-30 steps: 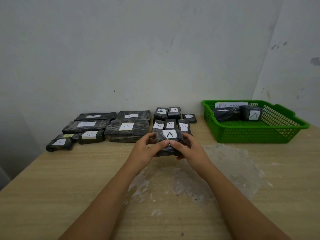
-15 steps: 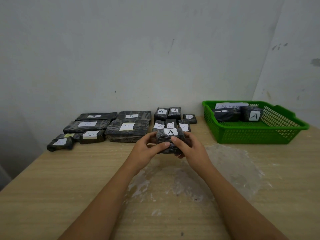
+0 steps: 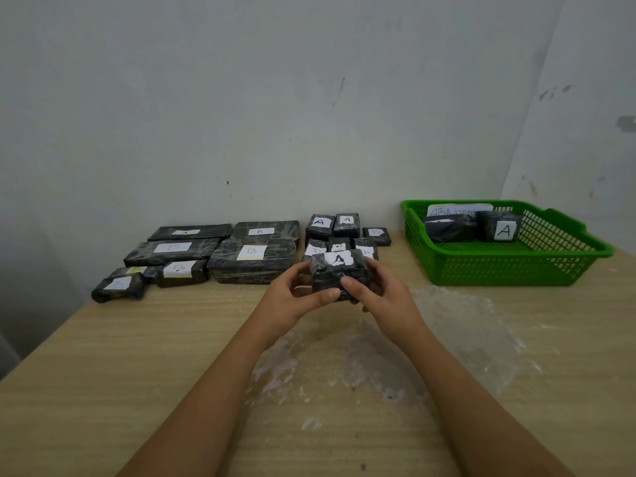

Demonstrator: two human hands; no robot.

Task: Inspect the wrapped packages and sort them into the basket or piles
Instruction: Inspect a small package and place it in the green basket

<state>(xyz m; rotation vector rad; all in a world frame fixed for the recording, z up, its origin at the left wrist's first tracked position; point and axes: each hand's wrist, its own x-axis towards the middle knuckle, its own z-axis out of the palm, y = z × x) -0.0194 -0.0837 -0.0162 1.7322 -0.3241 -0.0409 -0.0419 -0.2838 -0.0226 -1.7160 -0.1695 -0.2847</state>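
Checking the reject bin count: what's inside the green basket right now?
Inside the green basket: two dark wrapped packages, one labelled A, one lying beside it with its label mostly hidden, and a white paper sign behind them, text partly covered. Anything beneath them cannot be seen.

Six long black wrapped packages lie at left, seven small ones in the middle cluster, one held up, two in the single green basket.
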